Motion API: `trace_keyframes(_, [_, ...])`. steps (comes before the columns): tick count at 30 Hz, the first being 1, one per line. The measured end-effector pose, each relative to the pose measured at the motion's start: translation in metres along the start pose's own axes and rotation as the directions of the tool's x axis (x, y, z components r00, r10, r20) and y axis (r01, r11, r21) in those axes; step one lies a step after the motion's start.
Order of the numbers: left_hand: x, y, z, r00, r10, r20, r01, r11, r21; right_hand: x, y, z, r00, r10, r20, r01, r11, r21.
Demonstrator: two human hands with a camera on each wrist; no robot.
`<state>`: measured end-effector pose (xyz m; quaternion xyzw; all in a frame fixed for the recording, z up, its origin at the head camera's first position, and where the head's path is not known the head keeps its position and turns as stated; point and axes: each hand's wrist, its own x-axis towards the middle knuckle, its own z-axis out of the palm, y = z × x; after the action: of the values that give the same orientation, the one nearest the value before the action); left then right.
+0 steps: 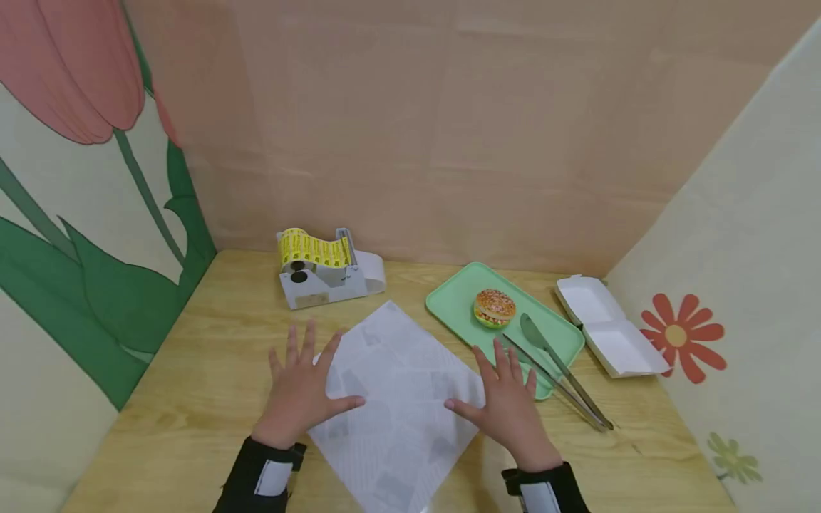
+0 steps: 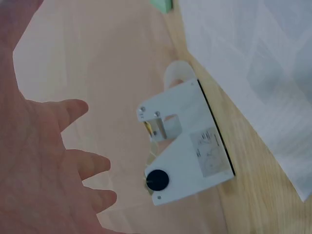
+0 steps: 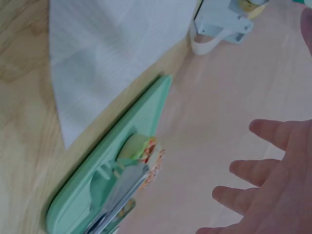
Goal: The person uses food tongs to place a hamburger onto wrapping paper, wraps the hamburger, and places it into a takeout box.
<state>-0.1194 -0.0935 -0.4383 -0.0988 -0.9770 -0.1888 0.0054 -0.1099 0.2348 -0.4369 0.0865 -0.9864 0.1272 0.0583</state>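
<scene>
Head view: soft, even, moderate light; source out of frame. Faint sheen on creases of the brown backdrop (image 1: 513, 142). Diffuse shadow on the table (image 1: 192, 399), right of the patterned paper sheet (image 1: 398, 399); its print washed out, unreadable. Wrist views: dimmer, hazy, low contrast. Left wrist: fine print on the label dispenser (image 2: 180, 170) blurred. Right wrist: dark shadow along the green tray (image 3: 146, 107); pale glint on the metal tongs (image 3: 124, 185).

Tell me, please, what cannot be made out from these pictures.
Paper, near corner: head view, cut off by the bottom edge.
Paper, left corner: head view, behind the left hand.
Yellow labels, print: head view, too small to read.
Burger, part of its side: right wrist view, behind the tongs.
</scene>
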Motion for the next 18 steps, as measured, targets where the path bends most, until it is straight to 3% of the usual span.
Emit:
trace_keyframes(4, [-0.006,-0.014,-0.001,0.999,0.01,-0.038,-0.01,1.0,-0.017,-0.004,0.019,-0.001,1.0,0.021,0.006,-0.021,1.0,-0.008])
trace_keyframes(9, [-0.013,-0.027,0.0,0.992,0.035,-0.125,-0.045,0.996,-0.075,-0.006,0.055,-0.001,0.998,0.052,-0.043,-0.052,0.999,-0.001])
trace_keyframes(12, [-0.018,-0.031,0.0,0.992,0.02,-0.128,-0.033,0.995,-0.097,-0.005,0.076,-0.001,0.994,0.082,-0.075,-0.08,0.996,0.027])
trace_keyframes(18, [-0.03,-0.032,0.002,0.99,0.018,-0.141,-0.03,0.996,-0.08,-0.002,0.113,0.004,0.972,0.224,-0.076,-0.222,0.974,0.036])
